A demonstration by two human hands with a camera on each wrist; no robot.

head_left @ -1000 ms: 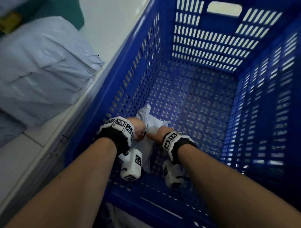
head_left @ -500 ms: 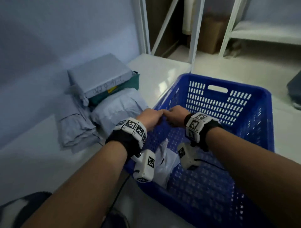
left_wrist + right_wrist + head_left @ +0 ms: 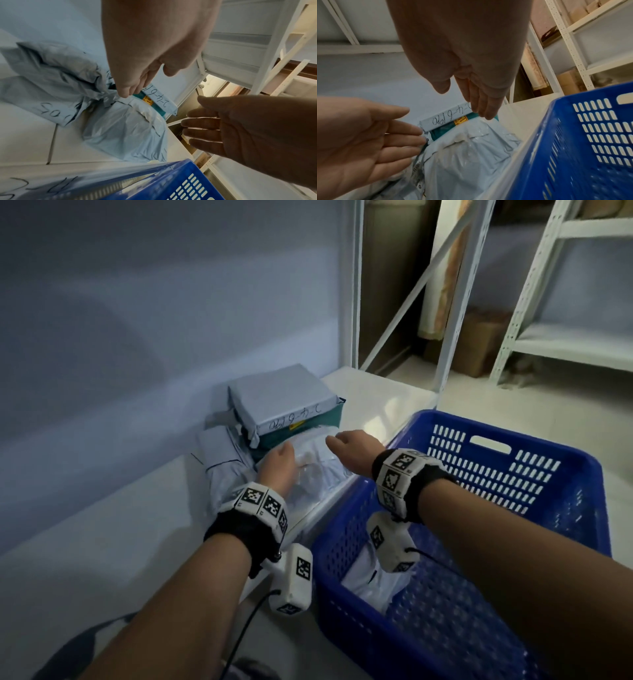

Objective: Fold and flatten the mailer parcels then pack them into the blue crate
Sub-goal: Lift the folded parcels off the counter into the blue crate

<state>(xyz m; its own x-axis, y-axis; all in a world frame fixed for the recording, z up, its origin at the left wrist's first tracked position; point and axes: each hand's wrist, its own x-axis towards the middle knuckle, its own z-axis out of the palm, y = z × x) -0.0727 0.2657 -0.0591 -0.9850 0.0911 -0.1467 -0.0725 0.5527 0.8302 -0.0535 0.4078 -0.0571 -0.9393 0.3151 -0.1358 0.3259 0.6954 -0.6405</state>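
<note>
A puffy grey mailer parcel (image 3: 317, 477) lies on the white ledge just left of the blue crate (image 3: 579, 474). Both hands reach over it with straight fingers and hold nothing. My left hand (image 3: 278, 463) is at its left side, with fingertips (image 3: 126, 93) by the far left corner. My right hand (image 3: 346, 446) hovers over its far right side, fingers (image 3: 481, 108) pointing down at it. Contact with the mailer cannot be told. A white folded parcel (image 3: 370, 583) lies in the crate's near left corner, partly hidden by the right wrist camera.
Behind the mailer a boxy grey parcel (image 3: 281, 398) with handwriting sits on a teal parcel (image 3: 325, 422). More crumpled grey mailers (image 3: 222, 463) lie to the left against the wall. White metal shelving (image 3: 534, 285) and a cardboard box (image 3: 479, 344) stand beyond the crate.
Both hands let go of the white parcel, which stays in the crate. They rose out of the crate and moved left to the grey mailer, opening on the way.
</note>
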